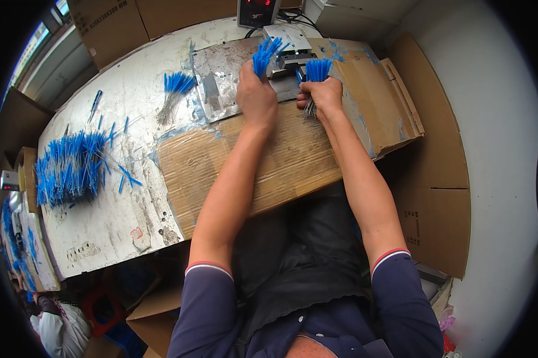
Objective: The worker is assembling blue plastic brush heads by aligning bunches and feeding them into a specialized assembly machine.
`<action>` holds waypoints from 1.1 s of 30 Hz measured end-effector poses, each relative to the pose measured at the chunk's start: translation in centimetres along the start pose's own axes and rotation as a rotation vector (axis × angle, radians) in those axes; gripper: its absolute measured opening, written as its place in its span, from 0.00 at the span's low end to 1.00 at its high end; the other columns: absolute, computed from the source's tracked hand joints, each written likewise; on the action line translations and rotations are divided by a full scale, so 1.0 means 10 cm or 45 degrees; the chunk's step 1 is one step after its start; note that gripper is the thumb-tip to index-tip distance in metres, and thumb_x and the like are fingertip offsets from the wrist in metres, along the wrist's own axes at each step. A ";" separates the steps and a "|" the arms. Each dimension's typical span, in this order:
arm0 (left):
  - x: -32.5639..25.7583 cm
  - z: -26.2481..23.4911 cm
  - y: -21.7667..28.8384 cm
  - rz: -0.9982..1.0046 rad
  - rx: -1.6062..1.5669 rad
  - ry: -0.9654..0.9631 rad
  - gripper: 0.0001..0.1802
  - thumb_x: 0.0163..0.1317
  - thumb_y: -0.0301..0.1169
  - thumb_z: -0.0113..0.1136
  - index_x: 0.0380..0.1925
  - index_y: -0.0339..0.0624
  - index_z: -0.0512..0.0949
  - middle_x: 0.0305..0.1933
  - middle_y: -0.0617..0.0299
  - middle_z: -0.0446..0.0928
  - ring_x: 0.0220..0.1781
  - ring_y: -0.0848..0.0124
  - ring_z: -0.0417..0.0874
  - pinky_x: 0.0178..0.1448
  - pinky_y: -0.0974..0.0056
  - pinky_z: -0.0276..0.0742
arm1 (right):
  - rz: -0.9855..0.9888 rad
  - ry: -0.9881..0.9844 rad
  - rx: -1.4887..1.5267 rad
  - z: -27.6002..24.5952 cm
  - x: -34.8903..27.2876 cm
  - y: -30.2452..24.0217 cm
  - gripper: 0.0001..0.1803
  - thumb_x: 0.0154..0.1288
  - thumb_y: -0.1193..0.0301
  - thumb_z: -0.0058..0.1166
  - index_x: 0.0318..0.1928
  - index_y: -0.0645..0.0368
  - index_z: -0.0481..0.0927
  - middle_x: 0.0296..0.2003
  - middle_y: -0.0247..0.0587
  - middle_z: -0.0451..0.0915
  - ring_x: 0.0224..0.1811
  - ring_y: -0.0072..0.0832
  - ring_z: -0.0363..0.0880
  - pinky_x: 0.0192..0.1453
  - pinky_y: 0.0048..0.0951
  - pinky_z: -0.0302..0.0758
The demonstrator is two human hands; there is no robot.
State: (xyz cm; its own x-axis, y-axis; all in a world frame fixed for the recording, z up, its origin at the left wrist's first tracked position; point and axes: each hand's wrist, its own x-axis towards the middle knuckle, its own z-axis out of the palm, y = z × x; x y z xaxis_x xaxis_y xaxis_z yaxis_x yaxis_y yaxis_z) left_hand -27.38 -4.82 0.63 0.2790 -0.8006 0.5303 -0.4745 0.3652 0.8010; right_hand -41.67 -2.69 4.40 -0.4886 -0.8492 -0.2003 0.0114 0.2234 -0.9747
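My left hand (257,100) is closed around a bundle of thin blue-tipped wire brushes (269,55), their blue ends pointing up and away from me. To its right, my right hand (326,95) grips another bundle of blue-tipped wire brushes (318,70), with grey wire stems sticking out below the fingers. Between and just beyond the hands is a small metal machine (294,58) with a jaw-like block. A blue piece shows at the machine beside my right hand; its kind is unclear.
A loose bunch of brushes (178,85) lies left of a metal plate (221,59). A large brush pile (72,167) covers the table's left side, near a pen (95,106). Cardboard (251,161) lines the front edge. A display box (257,12) stands behind; another person (63,325) is lower left.
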 end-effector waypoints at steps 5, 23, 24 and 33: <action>0.02 0.01 -0.01 0.180 0.054 0.097 0.14 0.62 0.22 0.58 0.48 0.40 0.76 0.46 0.49 0.82 0.48 0.48 0.82 0.53 0.48 0.73 | 0.162 -0.021 0.302 0.00 -0.03 -0.03 0.05 0.56 0.84 0.63 0.27 0.73 0.79 0.24 0.51 0.82 0.19 0.36 0.83 0.19 0.36 0.83; -0.04 -0.03 0.04 0.311 0.310 -0.309 0.09 0.54 0.22 0.58 0.37 0.39 0.77 0.35 0.51 0.81 0.41 0.51 0.83 0.46 0.48 0.74 | -0.168 -0.149 0.267 -0.18 -0.18 0.15 0.08 0.59 0.75 0.71 0.31 0.60 0.82 0.23 0.33 0.80 0.18 0.20 0.75 0.18 0.24 0.73; -0.04 -0.03 0.03 0.312 0.311 -0.309 0.09 0.54 0.22 0.58 0.37 0.39 0.77 0.35 0.51 0.81 0.41 0.51 0.83 0.46 0.48 0.74 | -0.168 -0.149 0.268 -0.19 -0.19 0.15 0.08 0.59 0.75 0.71 0.31 0.60 0.82 0.23 0.33 0.80 0.18 0.20 0.75 0.18 0.24 0.73; -0.04 0.01 0.00 0.337 0.417 -0.298 0.05 0.57 0.23 0.56 0.34 0.40 0.76 0.34 0.51 0.81 0.38 0.51 0.83 0.45 0.49 0.74 | -0.232 -0.231 0.253 -0.24 -0.19 0.14 0.04 0.57 0.77 0.65 0.31 0.62 0.82 0.21 0.34 0.79 0.17 0.21 0.76 0.20 0.23 0.73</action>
State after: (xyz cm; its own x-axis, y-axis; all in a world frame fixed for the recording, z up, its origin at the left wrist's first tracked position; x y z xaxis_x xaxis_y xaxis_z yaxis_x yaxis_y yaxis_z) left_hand -27.62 -4.51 0.41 -0.0649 -0.7994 0.5973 -0.7523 0.4324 0.4971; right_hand -42.85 0.39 3.68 -0.3351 -0.9420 -0.0180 0.1166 -0.0225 -0.9929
